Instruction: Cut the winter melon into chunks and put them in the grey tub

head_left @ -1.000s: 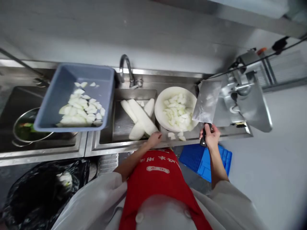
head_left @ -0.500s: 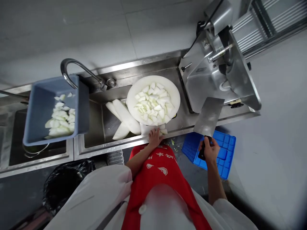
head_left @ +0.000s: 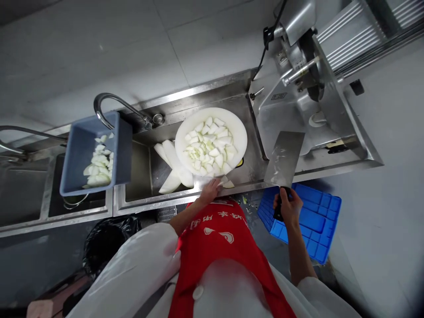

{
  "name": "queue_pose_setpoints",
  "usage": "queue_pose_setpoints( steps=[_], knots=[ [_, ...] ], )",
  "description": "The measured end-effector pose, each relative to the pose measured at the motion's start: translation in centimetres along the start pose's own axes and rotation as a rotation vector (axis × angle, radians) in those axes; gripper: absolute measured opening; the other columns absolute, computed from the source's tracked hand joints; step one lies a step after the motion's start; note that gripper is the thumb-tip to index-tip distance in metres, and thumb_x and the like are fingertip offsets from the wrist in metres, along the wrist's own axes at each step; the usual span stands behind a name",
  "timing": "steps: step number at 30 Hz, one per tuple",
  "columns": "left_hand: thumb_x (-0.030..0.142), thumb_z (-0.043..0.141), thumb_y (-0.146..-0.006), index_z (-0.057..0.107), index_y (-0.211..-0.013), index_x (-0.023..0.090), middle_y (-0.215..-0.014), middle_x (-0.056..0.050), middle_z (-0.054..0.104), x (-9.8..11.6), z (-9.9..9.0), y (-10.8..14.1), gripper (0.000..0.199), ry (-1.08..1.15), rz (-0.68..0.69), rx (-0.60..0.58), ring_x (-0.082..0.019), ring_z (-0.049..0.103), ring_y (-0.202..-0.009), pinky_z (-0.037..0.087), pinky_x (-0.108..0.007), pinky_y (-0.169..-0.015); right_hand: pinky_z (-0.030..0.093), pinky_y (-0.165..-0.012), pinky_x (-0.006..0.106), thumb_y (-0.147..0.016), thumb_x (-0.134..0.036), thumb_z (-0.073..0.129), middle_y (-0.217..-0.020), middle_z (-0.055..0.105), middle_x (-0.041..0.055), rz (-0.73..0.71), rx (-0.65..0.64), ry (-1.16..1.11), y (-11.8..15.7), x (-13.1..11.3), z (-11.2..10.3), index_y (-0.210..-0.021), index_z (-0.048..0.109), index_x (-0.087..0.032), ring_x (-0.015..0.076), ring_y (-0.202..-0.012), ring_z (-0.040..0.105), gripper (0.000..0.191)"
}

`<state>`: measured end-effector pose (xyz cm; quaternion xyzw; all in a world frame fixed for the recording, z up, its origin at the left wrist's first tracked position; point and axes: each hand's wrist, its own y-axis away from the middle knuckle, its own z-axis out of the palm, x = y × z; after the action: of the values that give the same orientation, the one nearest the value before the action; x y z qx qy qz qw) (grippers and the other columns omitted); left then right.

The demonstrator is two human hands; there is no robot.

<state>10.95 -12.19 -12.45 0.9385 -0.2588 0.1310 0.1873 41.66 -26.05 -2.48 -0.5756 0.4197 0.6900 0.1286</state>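
My right hand [head_left: 289, 206] is wrapped round the black handle of a cleaver [head_left: 285, 157], its broad blade pointing away from me beside the slicer. My left hand [head_left: 210, 191] is at the counter's front edge, fingers drawn together on a small piece of pale vegetable, seemingly winter melon [head_left: 223, 180]. Another cut piece [head_left: 228, 184] lies just right of it. Behind the hand, a round white cutting board [head_left: 237, 123] bears many cut chunks [head_left: 212, 145]. Long peeled slabs [head_left: 177, 164] rest in the sink to its left.
A grey-blue tub [head_left: 74, 150] with cut pieces stands over the left sink, near a curved faucet [head_left: 112, 98]. To the right is a metal slicing machine [head_left: 281, 104]. Below are a blue crate [head_left: 318, 225] and a black-bagged bin [head_left: 106, 238].
My left hand has gone from fingers spread at the counter edge to fingers closed at the loose pieces. The cleaver stays in my right hand, and the view has shifted slightly.
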Motion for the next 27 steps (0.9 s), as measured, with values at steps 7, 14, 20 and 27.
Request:
queue_pose_setpoints(
  steps=[7,14,20,27],
  knots=[
    [0.043,0.040,-0.107,0.049,-0.146,0.013,-0.139,-0.021,0.053,-1.3,-10.7,-8.8,0.050,0.052,0.009,0.551,-0.033,0.049,-0.131,0.041,-0.054,-0.111,0.041,-0.033,0.024,-0.077,-0.064,0.080,-0.054,0.059,-0.0050,-0.059,-0.031,0.095,-1.6,0.3,-0.5,-0.087,0.058,-0.021,0.0121,-0.035,0.049,0.049],
    [0.045,0.061,-0.098,0.061,-0.139,0.025,-0.145,-0.012,0.055,4.3,-0.4,-2.6,0.045,0.004,0.302,0.036,-0.033,0.051,-0.135,0.047,-0.049,-0.111,0.043,-0.033,0.024,-0.079,-0.065,0.076,-0.054,0.059,-0.0039,-0.082,0.032,0.230,-1.5,0.3,-2.3,-0.081,0.057,-0.021,0.0127,-0.036,0.051,0.048],
    [0.053,0.063,-0.095,0.054,-0.146,0.025,-0.164,-0.018,0.032,4.6,6.0,-0.4,0.059,-0.161,0.082,-0.114,-0.050,0.023,-0.149,0.032,-0.072,-0.110,0.041,-0.032,0.024,-0.076,-0.066,0.078,-0.054,0.059,-0.0044,-0.039,0.082,0.152,-0.4,1.3,-3.0,-0.082,0.057,-0.022,0.0125,-0.035,0.050,0.049],
    [0.052,0.066,-0.094,0.063,-0.133,0.020,-0.139,-0.016,0.052,3.0,6.5,-0.9,0.051,0.001,0.148,-0.101,-0.035,0.042,-0.129,0.039,-0.053,-0.111,0.040,-0.032,0.024,-0.074,-0.064,0.079,-0.053,0.058,-0.0050,-0.010,0.089,0.105,0.2,2.3,-2.7,-0.082,0.058,-0.022,0.0124,-0.035,0.049,0.049]
  ],
)
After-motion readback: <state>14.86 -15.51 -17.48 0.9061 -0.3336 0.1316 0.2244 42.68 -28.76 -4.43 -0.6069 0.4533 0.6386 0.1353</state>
